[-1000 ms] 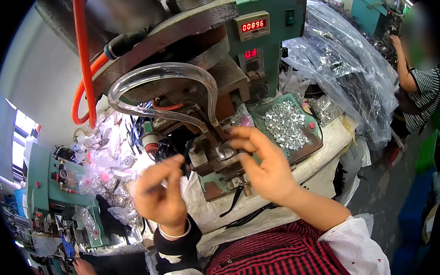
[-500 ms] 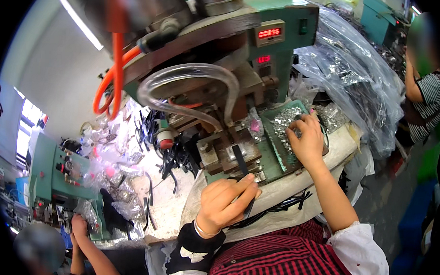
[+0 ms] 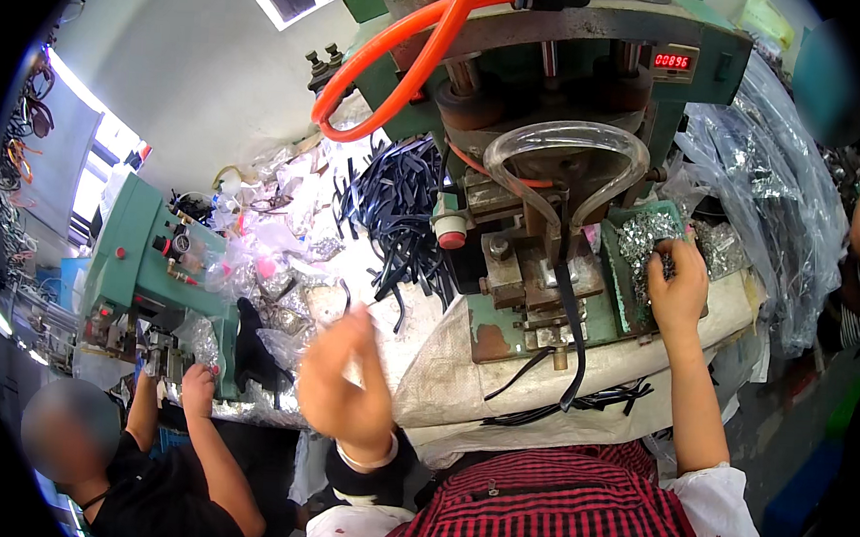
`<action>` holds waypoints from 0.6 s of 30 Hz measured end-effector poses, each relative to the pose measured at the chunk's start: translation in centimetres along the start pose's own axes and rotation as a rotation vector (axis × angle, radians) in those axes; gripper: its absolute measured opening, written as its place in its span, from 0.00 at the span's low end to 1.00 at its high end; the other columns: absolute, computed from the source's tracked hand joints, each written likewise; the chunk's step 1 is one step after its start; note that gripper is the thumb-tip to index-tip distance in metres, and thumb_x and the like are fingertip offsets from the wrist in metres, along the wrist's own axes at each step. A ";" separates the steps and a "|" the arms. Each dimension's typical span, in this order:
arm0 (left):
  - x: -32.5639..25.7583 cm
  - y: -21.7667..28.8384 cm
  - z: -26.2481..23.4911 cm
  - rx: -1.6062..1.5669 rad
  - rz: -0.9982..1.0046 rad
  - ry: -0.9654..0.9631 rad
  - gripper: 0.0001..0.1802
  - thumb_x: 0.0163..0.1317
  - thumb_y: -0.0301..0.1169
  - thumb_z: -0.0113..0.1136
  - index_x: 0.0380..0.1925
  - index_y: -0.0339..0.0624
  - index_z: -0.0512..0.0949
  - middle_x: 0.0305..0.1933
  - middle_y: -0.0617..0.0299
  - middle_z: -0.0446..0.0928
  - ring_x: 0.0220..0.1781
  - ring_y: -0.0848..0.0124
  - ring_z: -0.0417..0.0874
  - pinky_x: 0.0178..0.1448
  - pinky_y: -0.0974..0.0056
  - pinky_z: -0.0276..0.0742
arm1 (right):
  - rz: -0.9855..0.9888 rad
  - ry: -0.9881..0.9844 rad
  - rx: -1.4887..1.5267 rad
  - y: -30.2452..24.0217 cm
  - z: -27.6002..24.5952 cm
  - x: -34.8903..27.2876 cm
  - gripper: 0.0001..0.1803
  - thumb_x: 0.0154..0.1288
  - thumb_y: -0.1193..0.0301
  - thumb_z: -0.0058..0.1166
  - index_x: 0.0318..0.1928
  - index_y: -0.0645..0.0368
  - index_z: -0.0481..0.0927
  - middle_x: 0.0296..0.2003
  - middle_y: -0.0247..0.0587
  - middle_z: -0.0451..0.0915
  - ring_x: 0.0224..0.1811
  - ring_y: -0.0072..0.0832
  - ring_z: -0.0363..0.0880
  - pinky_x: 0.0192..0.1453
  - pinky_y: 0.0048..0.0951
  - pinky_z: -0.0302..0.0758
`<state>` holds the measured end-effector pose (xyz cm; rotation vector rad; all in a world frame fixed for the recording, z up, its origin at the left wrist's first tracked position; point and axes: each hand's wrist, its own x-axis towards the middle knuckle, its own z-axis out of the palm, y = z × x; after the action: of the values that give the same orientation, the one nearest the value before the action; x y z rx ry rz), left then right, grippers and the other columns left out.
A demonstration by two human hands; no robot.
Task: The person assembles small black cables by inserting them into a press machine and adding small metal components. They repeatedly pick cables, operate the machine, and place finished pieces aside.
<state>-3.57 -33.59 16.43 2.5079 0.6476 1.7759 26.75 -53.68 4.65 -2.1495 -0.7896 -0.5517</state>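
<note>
My left hand (image 3: pixel 346 386) is in the air over the near table edge, smeared by motion; its fingers look apart, with nothing seen in them. A long black strap (image 3: pixel 571 325) lies in the press's metal die (image 3: pixel 546 275), its free end hanging over the front edge. My right hand (image 3: pixel 680 286) reaches into a green tray (image 3: pixel 632 313) of small silver metal pieces (image 3: pixel 643 236). Its thumb and fingers are drawn together among the pieces, and what lies between them is hidden. Another thin black strap (image 3: pixel 520 373) lies before the die.
The green press (image 3: pixel 666 135) stands ahead, with an orange hose (image 3: pixel 403 34), a clear tube (image 3: pixel 568 135) and a red button (image 3: pixel 450 238). Black straps (image 3: pixel 394 208) heap left of it. A co-worker (image 3: pixel 175 489) works at another green machine (image 3: pixel 148 263). Plastic sheeting (image 3: pixel 765 189) bulges at right.
My left hand has let go of the black strap and moved left, away from the die. My right hand stays in the tray, its fingers drawn closer together. The view has swung left.
</note>
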 end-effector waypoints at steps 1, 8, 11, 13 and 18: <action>0.9 -1.6 0.8 0.001 -0.045 -0.012 0.08 0.57 0.17 0.67 0.37 0.36 0.85 0.41 0.53 0.87 0.39 0.60 0.87 0.44 0.62 0.81 | 0.043 -0.006 0.036 -0.2 -0.1 0.1 0.06 0.57 0.76 0.61 0.35 0.63 0.81 0.38 0.46 0.84 0.42 0.46 0.81 0.49 0.41 0.76; -5.9 -16.2 11.5 0.306 -0.198 -0.544 0.04 0.49 0.27 0.70 0.27 0.42 0.86 0.34 0.55 0.77 0.41 0.54 0.80 0.45 0.51 0.76 | 0.025 0.054 0.296 -2.9 0.8 0.9 0.07 0.60 0.78 0.62 0.41 0.61 0.85 0.35 0.44 0.85 0.39 0.40 0.82 0.45 0.36 0.76; -9.6 -18.3 12.8 0.390 -0.254 -0.643 0.04 0.48 0.28 0.70 0.26 0.42 0.86 0.35 0.54 0.77 0.42 0.53 0.81 0.45 0.51 0.78 | 0.107 0.025 0.274 -1.8 -0.1 0.4 0.08 0.59 0.77 0.64 0.40 0.63 0.85 0.37 0.44 0.85 0.40 0.38 0.83 0.47 0.35 0.77; -10.1 -17.8 11.4 0.374 -0.302 -0.639 0.03 0.48 0.29 0.70 0.24 0.43 0.86 0.33 0.54 0.78 0.39 0.52 0.82 0.43 0.51 0.78 | 0.216 0.018 0.275 -0.8 -0.9 -0.6 0.08 0.58 0.78 0.64 0.40 0.64 0.85 0.37 0.44 0.86 0.41 0.34 0.84 0.50 0.32 0.77; -9.9 -15.5 6.3 0.261 -0.459 -0.745 0.06 0.51 0.31 0.73 0.26 0.42 0.86 0.31 0.55 0.81 0.33 0.56 0.83 0.38 0.56 0.78 | 0.214 -0.078 0.533 -3.8 -3.9 -1.1 0.07 0.61 0.80 0.61 0.41 0.65 0.84 0.39 0.41 0.85 0.43 0.30 0.83 0.51 0.32 0.77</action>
<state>-5.67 -21.24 1.56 2.5859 1.2805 0.5746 22.82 -55.12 8.29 -1.7351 -0.6474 -0.1236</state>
